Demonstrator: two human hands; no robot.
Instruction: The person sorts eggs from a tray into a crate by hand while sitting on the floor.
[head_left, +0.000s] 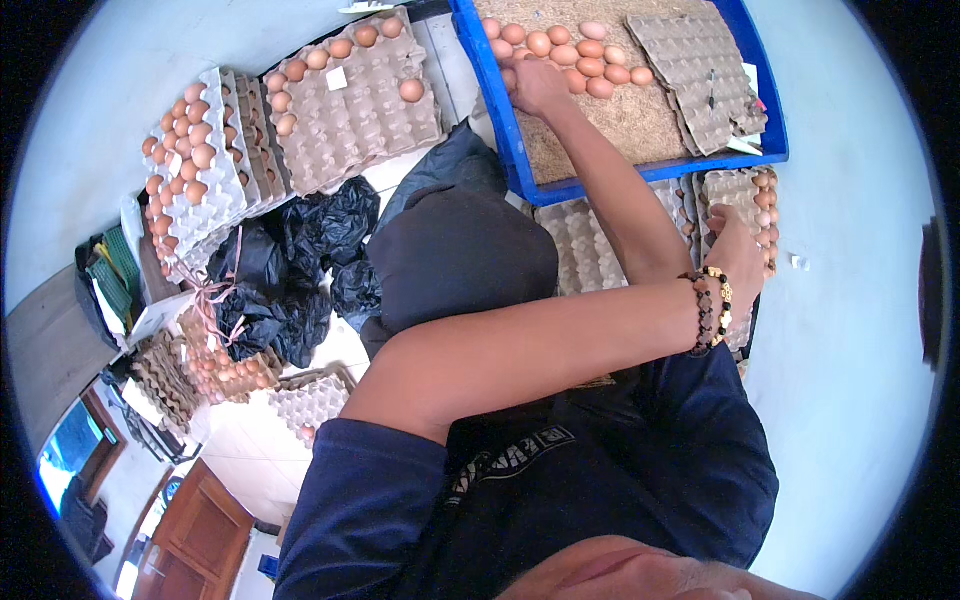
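Observation:
My right hand (538, 84) reaches into a blue plastic tray (499, 135) lined with husk-like bedding (592, 142). Its fingers and thumb close about a brown egg (510, 79) near the tray's left wall. Several loose brown eggs (590, 67) lie close by on the bedding. My left arm crosses over the right one. My left hand (733, 251), with beaded bracelets (712, 307) at its wrist, is over a pulp egg tray (724, 187), beside a row of eggs (763, 217). What its palm may hold is hidden.
A pulp tray (694, 82) with a pen (712, 88) lies inside the blue tray. Leftward stand a partly filled egg tray (360, 112) and stacked egg trays (225, 157). Black plastic bags (277, 277) lie beside my dark-clothed knee (465, 255). More trays (307, 405) sit farther left.

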